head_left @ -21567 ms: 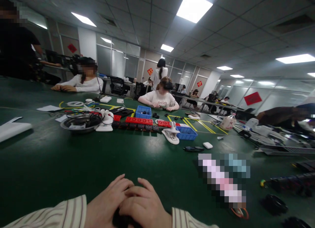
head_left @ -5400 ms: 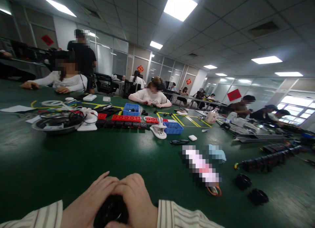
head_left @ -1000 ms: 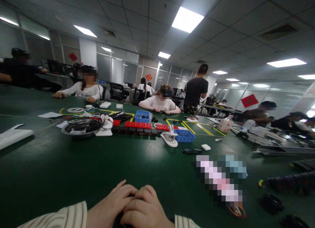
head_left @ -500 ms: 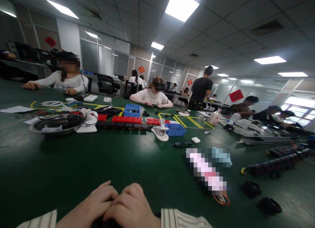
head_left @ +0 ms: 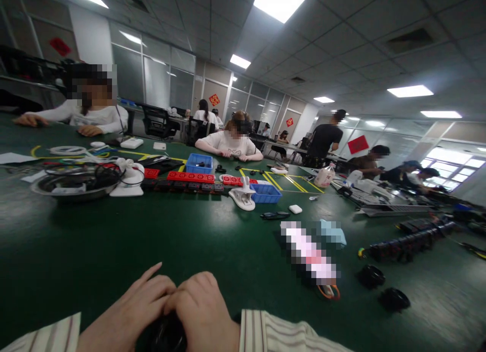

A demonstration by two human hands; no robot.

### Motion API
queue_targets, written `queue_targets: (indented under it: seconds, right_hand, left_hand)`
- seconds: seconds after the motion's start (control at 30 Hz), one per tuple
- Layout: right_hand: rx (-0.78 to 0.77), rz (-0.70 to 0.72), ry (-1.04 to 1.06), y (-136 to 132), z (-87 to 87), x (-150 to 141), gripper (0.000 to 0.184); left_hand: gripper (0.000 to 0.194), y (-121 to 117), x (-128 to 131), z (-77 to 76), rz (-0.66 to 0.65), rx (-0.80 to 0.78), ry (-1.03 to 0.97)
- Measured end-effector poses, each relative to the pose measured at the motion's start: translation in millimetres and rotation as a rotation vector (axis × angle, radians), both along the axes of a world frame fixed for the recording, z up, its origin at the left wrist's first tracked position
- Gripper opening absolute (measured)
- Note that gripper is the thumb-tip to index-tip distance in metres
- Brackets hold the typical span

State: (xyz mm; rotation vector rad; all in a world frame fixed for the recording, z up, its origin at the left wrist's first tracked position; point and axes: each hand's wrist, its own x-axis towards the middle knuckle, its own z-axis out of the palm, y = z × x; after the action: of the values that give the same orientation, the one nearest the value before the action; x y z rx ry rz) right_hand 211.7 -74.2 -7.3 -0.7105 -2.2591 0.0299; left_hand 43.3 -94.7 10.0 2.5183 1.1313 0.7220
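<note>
My left hand (head_left: 132,302) and my right hand (head_left: 203,304) meet at the bottom middle of the view, close to the table edge. Between and below them is a glossy black rounded object (head_left: 169,334), partly covered by my palms and cut off by the frame. Fingers of my left hand bend over its top, with one finger sticking out. My right hand is curled against its other side, fingertips hidden. Two similar black rings, a nearer ring (head_left: 395,299) and a farther ring (head_left: 371,276), lie on the green table (head_left: 212,245) to the right.
A blurred-out pink item (head_left: 309,258) lies right of my hands. Farther back are a metal bowl (head_left: 72,194) of cables, red blocks (head_left: 191,177), a white clip (head_left: 243,197) and a blue bin (head_left: 267,194). Several people sit around the tables; one person (head_left: 324,137) stands.
The view has tilted and turned slightly, so table things sit a little farther left and higher. More of the black object shows beneath my hands. The standing person has shifted right.
</note>
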Motion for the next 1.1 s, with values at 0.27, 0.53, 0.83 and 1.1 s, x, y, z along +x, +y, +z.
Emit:
queue_targets:
  seconds: [0.27, 0.53, 0.83, 1.1]
  right_hand:
    - [0.01, 0.273, -0.141, 8.8, 9.5, 6.0, 0.033]
    - [-0.014, 0.285, -0.058, 2.1, 18.2, 10.9, 0.039]
    - [0.025, 0.08, -0.001, -1.2, 9.4, 2.7, 0.053]
    - [0.066, 0.416, -0.227, 5.9, 13.5, 10.3, 0.02]
  left_hand:
    - [0.029, 10.0, -2.3, 6.9, -0.133, -0.101, 0.119]
    - [0.07, 8.5, -7.6, -2.0, -0.138, -0.064, 0.141]
    - [0.039, 1.7, 3.0, 14.6, -0.037, -0.128, 0.048]
    - [0.044, 11.3, -2.3, 14.1, -0.184, -0.262, 0.086]
